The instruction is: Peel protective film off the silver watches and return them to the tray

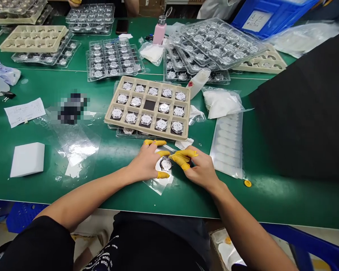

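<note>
A round silver watch case (165,164) lies back up on a small white sheet in a clear plastic bag (158,187). My left hand (147,161) grips it at the rim between thumb and a finger, with the other fingers stretched forward. From the right, my right hand (200,165) meets the case's edge with its fingertips pinched together; whatever is between them is hidden. Yellow finger cots cover fingertips on both hands. Just beyond, a beige tray (147,130) holds rows of similar watch cases, and one compartment in its middle row shows only the dark bottom.
Clear trays of watch cases (113,56) stand in stacks along the back. To the right lie a bag of white material (222,101) and a ribbed clear sleeve (227,146). A white block (27,160) sits left. A large black panel (305,109) covers the right side.
</note>
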### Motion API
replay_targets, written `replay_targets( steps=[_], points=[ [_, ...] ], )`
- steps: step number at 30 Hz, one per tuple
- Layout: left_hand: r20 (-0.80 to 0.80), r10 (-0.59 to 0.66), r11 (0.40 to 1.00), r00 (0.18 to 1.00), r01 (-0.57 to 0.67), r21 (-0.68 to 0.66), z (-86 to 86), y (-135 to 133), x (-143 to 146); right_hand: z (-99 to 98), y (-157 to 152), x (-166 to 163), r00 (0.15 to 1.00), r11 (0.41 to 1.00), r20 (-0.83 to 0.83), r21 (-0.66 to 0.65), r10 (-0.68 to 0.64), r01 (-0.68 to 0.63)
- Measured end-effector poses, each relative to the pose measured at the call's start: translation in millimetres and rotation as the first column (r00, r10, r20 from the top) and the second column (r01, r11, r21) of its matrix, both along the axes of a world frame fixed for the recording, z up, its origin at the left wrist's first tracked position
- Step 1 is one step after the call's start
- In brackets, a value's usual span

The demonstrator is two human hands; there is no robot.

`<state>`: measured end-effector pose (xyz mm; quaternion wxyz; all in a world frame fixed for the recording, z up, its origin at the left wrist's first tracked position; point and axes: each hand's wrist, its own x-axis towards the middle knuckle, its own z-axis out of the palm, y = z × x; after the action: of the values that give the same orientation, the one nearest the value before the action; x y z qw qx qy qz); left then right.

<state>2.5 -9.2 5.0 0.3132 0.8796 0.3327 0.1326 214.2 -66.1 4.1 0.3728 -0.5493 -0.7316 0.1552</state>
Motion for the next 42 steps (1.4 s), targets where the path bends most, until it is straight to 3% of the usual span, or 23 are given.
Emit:
replay_targets(
  steps=[4,10,20,27,36,39,42],
  points=[
    [0.017,0.045,0.999,0.999,-0.044,-0.023,4.9,0.1,-2.4,-10.3,-6.4,-0.4,0.999,0.998,-0.040,0.055,-0.031,0.033],
    [-0.011,0.027,0.998,1.000,-0.028,-0.047,4.9,1.6,-1.9,-12.9,-2.4,-4.5,0.974,0.964,0.076,0.140,0.215,-0.224],
    [-0.107,0.012,0.993,0.994,-0.024,-0.115,12.9,5.6,0.4,-23.5,-4.0,-10.3,0.974,0.963,0.210,0.236,0.083,-0.132],
    [-0.051,0.038,0.994,0.998,-0.042,-0.097,12.5,6.2,-1.5,-24.8,-3.2,-11.6,0.987,0.985,0.150,0.159,0.049,-0.073],
    [-0.090,0.048,0.999,0.995,-0.049,-0.012,9.5,0.9,-0.6,-22.3,-1.4,-10.7,0.994,0.981,0.104,0.192,-0.015,-0.005],
    [-0.073,0.046,0.999,0.996,-0.045,0.010,4.5,0.8,-1.4,-20.5,-5.0,-6.5,0.997,0.959,0.067,0.284,-0.042,0.022],
    [-0.055,0.049,0.998,0.997,-0.048,0.028,0.9,1.0,-1.6,-19.7,-8.5,-5.9,0.984,0.934,0.178,0.356,-0.029,-0.037]
  ],
)
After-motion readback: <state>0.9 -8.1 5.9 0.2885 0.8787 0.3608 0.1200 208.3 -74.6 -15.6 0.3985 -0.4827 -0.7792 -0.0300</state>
